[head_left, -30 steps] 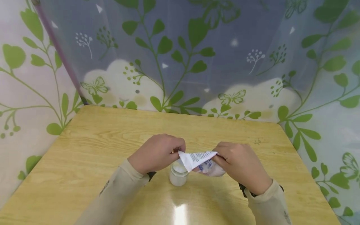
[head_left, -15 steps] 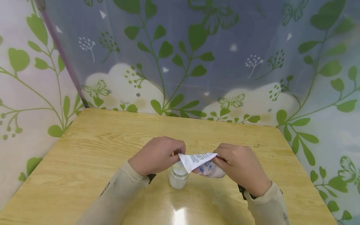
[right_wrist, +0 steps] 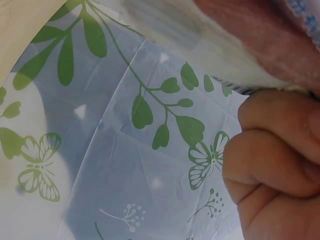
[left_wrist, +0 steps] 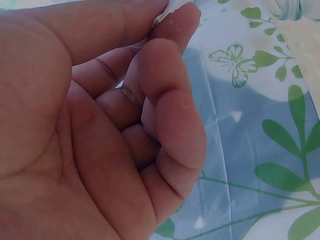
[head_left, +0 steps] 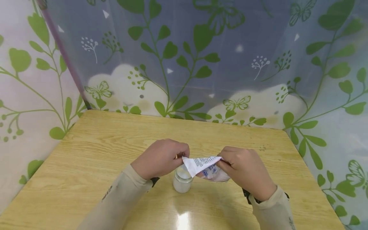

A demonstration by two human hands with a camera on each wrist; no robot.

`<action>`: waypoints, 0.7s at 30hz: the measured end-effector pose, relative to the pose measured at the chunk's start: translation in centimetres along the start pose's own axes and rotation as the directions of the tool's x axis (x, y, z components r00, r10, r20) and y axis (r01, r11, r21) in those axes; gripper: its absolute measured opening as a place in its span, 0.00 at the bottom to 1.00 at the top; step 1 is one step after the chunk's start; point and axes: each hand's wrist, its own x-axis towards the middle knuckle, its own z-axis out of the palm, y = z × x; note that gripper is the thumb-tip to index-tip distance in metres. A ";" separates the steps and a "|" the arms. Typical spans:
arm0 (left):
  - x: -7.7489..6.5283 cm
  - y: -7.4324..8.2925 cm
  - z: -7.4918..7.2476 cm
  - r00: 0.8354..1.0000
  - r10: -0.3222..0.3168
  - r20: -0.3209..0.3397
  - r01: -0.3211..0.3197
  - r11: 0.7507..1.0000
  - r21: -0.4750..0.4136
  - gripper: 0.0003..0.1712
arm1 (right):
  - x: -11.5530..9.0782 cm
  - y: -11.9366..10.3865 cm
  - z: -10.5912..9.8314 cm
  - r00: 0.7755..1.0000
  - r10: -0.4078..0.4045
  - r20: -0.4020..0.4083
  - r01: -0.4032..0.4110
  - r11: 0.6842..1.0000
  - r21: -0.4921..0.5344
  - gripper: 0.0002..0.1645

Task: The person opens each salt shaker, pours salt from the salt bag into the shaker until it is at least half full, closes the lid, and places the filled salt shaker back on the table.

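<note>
A plastic bag (head_left: 201,163) with blue lettering and fine dark print hangs tilted between both hands, its left corner over a small glass jar (head_left: 182,185). Whitish contents show inside the jar, which stands upright on the table. My left hand (head_left: 161,158) pinches the bag's left corner between thumb and fingers. In the left wrist view a sliver of white film (left_wrist: 172,7) sticks out at the fingertips. My right hand (head_left: 246,167) grips the bag's right end. Seen by the right wrist camera, the bag (right_wrist: 250,40) is partly see-through, with a reddish-brown area. Its mouth is hidden.
The wood-grain table (head_left: 103,137) extends around the jar on every side. Behind it stands a fabric screen (head_left: 184,80) printed with leaves and butterflies, with similar panels left and right. A bright reflection lies on the tabletop in front of the jar.
The camera view has tilted slightly, so the whole scene sits a little lower. Both hands keep their grip on the bag, which stays over the jar almost unmoved.
</note>
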 end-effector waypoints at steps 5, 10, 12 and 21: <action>0.0 0.0 0.0 1.000 0.002 0.003 -0.002 1.000 0.001 0.07 | 0.1 0.0 0.0 1.000 -0.005 0.005 0.005 1.000 0.001 0.08; 0.0 0.0 0.0 1.000 0.006 -0.003 -0.006 1.000 0.002 0.07 | 0.1 0.0 0.1 1.000 0.001 0.012 -0.001 1.000 0.004 0.08; 0.1 -0.1 0.0 1.000 0.012 -0.007 -0.012 1.000 0.004 0.07 | 0.0 -0.1 0.0 1.000 0.003 0.011 -0.003 1.000 0.007 0.08; 0.0 0.0 0.1 1.000 0.010 -0.004 -0.010 1.000 -0.002 0.06 | 0.1 -0.2 0.0 1.000 0.008 0.012 -0.008 1.000 0.019 0.08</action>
